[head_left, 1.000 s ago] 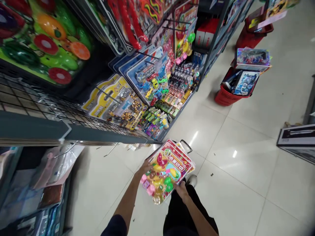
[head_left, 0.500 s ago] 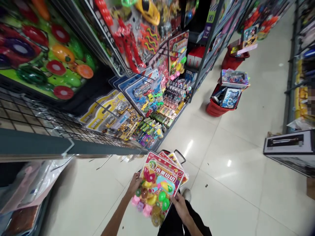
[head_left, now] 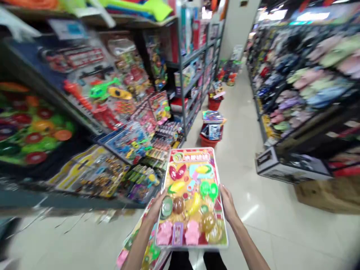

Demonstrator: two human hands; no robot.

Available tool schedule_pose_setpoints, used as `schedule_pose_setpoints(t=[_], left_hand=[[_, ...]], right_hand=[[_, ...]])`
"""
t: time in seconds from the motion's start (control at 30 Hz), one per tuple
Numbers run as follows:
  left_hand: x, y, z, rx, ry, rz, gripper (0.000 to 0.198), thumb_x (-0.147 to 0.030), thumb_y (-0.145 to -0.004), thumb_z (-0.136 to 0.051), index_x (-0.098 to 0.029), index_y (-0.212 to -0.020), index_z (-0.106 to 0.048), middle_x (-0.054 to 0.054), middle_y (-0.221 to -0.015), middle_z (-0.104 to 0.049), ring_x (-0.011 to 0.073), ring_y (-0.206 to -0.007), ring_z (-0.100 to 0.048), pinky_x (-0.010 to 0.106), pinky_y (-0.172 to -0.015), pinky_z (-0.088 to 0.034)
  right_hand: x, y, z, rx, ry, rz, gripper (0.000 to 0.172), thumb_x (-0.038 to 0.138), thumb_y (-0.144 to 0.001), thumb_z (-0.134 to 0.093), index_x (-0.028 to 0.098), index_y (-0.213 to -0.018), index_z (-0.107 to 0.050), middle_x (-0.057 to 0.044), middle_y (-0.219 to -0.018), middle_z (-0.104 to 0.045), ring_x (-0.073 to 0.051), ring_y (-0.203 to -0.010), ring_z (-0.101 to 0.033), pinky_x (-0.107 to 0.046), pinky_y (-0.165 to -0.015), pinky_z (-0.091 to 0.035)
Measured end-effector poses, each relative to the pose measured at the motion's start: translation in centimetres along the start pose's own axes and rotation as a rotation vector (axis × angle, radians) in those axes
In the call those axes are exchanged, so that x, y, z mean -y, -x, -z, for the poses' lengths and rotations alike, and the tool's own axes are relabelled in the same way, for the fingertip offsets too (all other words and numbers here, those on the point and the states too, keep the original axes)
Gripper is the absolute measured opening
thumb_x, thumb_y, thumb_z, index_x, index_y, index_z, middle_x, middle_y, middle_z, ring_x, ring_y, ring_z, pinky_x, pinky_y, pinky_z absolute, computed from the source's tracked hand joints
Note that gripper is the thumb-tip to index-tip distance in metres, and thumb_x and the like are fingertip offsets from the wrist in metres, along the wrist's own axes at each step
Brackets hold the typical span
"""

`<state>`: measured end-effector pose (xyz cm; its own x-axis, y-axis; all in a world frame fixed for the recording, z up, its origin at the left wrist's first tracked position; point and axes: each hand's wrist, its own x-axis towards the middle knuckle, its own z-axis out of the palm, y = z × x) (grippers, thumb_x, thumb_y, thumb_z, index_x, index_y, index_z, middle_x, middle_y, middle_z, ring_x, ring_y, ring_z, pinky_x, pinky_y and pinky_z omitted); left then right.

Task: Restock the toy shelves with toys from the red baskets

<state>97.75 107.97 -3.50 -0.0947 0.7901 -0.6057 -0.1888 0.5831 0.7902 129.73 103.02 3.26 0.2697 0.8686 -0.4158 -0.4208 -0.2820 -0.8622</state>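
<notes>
Head view: the toy pack (head_left: 184, 187) is located at the lower centre of the frame, printed front toward the camera, red header uppermost. The left hand (head_left: 155, 208) grips its left edge; the right hand (head_left: 227, 202) grips its right edge. A second pack (head_left: 153, 253) is partly visible at the lower left of centre. A red basket (head_left: 208, 142) stands on the floor (head_left: 239, 129) near the frame centre.

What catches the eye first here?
A flat, red-topped plastic blister pack of colourful toy food dominates the lower centre, held by its side edges between the left hand and right hand. Beyond it, a red plastic basket piled with boxed goods stands on the glossy pale floor.
</notes>
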Motion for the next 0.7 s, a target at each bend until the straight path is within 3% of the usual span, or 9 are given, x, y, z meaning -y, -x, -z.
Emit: schedule_pose_setpoints(t=[0.1,0.17,0.3,0.37,0.47,0.57,0.7], left_hand=[[-3.2,4.2,-11.5,0.149,0.154,-0.11,0.076,-0.065,-0.068,-0.092,-0.019,-0.125,-0.07,0.008,-0.103,-0.083,0.0245,-0.09,-0.08,0.032,-0.078,-0.064],[-5.3,7.3,-18.0,0.255,0.142,-0.184,0.076,-0.066,-0.067,-0.093,-0.017,-0.121,-0.071,0.007,-0.099,-0.083,0.0238,-0.088,-0.08,0.032,-0.078,-0.064],[-8.4,12.2,-27.5,0.393,0.03,-0.354,0.076,-0.07,-0.068,-0.09,-0.013,-0.116,-0.074,0.009,-0.099,-0.083,0.0285,-0.099,-0.079,0.035,-0.086,-0.064],[-9.5,13.6,-30.9,0.404,-0.025,-0.443,0.077,-0.073,-0.07,-0.087,-0.012,-0.116,-0.075,0.011,-0.105,-0.083,0.0306,-0.108,-0.078,0.037,-0.092,-0.063],[-10.3,14.2,-34.4,0.406,-0.059,-0.524,0.082,-0.076,-0.074,-0.082,-0.013,-0.126,-0.074,0.014,-0.121,-0.081,0.0332,-0.121,-0.073,0.041,-0.102,-0.06],[-10.0,13.1,-36.4,0.36,-0.084,-0.516,0.084,-0.076,-0.074,-0.083,-0.016,-0.131,-0.074,0.015,-0.132,-0.077,0.0353,-0.129,-0.07,0.046,-0.109,-0.057],[-8.5,9.7,-37.9,0.39,-0.087,-0.503,0.072,-0.073,-0.08,-0.08,-0.018,-0.127,-0.076,0.014,-0.133,-0.077,0.0344,-0.129,-0.069,0.046,-0.113,-0.054]], right_hand=[[7.8,1.8,8.3,0.021,-0.044,0.119,0.065,0.062,-0.077,-0.09,0.025,-0.127,-0.073,-0.007,-0.123,-0.082,-0.029,-0.104,-0.079,-0.037,-0.089,-0.064],[11.5,3.3,13.8,0.01,-0.011,0.195,0.071,0.059,-0.078,-0.09,0.025,-0.138,-0.069,-0.007,-0.134,-0.078,-0.029,-0.116,-0.076,-0.039,-0.099,-0.063],[16.1,5.1,21.7,-0.06,-0.056,0.327,0.076,0.058,-0.083,-0.087,0.027,-0.148,-0.063,-0.007,-0.143,-0.074,-0.029,-0.133,-0.068,-0.041,-0.111,-0.058],[17.5,5.1,23.8,-0.098,-0.114,0.399,0.075,0.058,-0.084,-0.086,0.026,-0.148,-0.063,-0.008,-0.144,-0.073,-0.028,-0.133,-0.069,-0.039,-0.111,-0.058],[18.8,4.0,25.6,-0.207,-0.161,0.438,0.076,0.06,-0.082,-0.086,0.023,-0.145,-0.065,-0.01,-0.135,-0.077,-0.029,-0.118,-0.075,-0.037,-0.097,-0.063],[19.2,1.7,26.9,-0.313,-0.167,0.409,0.078,0.065,-0.08,-0.085,0.021,-0.142,-0.067,-0.01,-0.127,-0.08,-0.028,-0.108,-0.077,-0.035,-0.087,-0.065],[19.0,-3.7,28.3,-0.339,-0.064,0.356,0.08,0.069,-0.074,-0.086,0.021,-0.136,-0.072,-0.009,-0.131,-0.078,-0.03,-0.111,-0.076,-0.032,-0.082,-0.066]])
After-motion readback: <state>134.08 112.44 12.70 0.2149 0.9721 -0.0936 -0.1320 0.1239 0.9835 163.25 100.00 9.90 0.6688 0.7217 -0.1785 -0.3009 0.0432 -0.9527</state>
